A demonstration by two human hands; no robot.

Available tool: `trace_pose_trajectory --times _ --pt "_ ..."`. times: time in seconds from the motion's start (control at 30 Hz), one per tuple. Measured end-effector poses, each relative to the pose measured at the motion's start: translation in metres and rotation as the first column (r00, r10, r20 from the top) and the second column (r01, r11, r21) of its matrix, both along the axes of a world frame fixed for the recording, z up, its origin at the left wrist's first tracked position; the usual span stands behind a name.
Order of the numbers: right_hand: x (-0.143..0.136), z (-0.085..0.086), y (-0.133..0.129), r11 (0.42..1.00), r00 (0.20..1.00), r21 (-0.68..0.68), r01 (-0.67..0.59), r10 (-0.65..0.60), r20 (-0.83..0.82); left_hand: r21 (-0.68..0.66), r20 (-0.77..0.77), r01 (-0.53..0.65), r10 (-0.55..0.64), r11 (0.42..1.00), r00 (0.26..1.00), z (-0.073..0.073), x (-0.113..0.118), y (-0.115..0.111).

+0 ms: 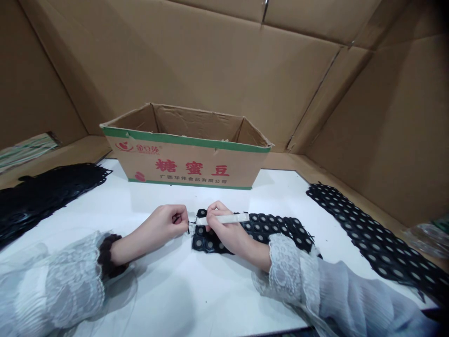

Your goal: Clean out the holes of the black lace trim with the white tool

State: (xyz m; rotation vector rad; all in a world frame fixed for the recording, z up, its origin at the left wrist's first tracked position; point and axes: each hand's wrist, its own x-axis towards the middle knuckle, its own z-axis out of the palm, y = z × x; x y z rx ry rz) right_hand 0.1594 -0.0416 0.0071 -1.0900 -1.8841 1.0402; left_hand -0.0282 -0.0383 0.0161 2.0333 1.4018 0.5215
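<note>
My right hand [224, 224] is closed around a slim white pen-shaped tool [233, 218], whose tip points left at the end of a black sheet [257, 225]. Rows of round pieces with pale grey centres make up this sheet, which lies flat beneath my right hand and forearm. Just left of its edge, my left hand [170, 222] pinches a thin black strip [190, 227] between thumb and forefinger. The strip reaches toward the tool's tip; whether it joins the sheet I cannot tell.
Behind my hands stands an open cardboard box [189, 161] with green edges and red lettering. A heap of black pieces [45, 192] lies at left, and another dotted black sheet [372, 229] at right. Cardboard walls [210, 56] surround the white tabletop [168, 290]. Clear plastic [428, 238] lies far right.
</note>
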Motion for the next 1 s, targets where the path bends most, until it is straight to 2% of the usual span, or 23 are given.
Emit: trace_pose_trajectory --times 0.83,1.0 --pt "-0.0013 0.0008 -0.0007 1.000 1.000 -0.010 -0.008 0.008 0.002 0.010 -0.007 -0.005 0.005 1.000 1.000 0.0019 0.0004 -0.0014" --pt "-0.0016 -0.0011 -0.0001 1.000 0.998 0.019 -0.009 0.008 0.054 0.016 0.011 0.007 -0.007 1.000 1.000 0.0015 0.0007 -0.0011"
